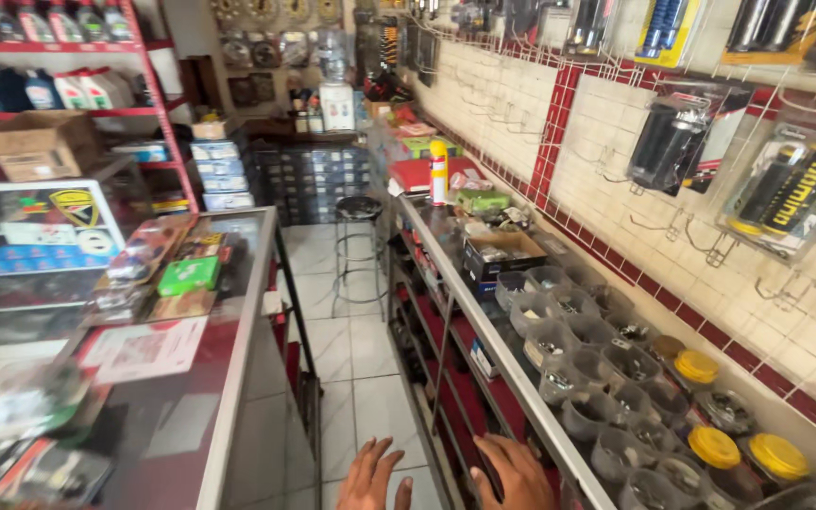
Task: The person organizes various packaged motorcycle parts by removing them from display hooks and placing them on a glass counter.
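Note:
My left hand (373, 479) hangs over the tiled floor at the bottom of the head view, fingers spread, holding nothing. My right hand (516, 475) is beside it, fingers apart and empty, at the metal front edge of the right-hand shelf (484, 326). Nearest to that hand are several clear plastic jars (606, 411) of small metal parts, some with yellow lids (713, 446). Whether the right hand touches the shelf edge I cannot tell.
A glass display counter (238, 340) with packets and a green box (188, 275) runs along the left. A narrow tiled aisle (356, 349) leads to a black stool (359, 210). Red shelving with bottles stands far left. Packaged handlebar grips (786, 189) hang on the tiled right wall.

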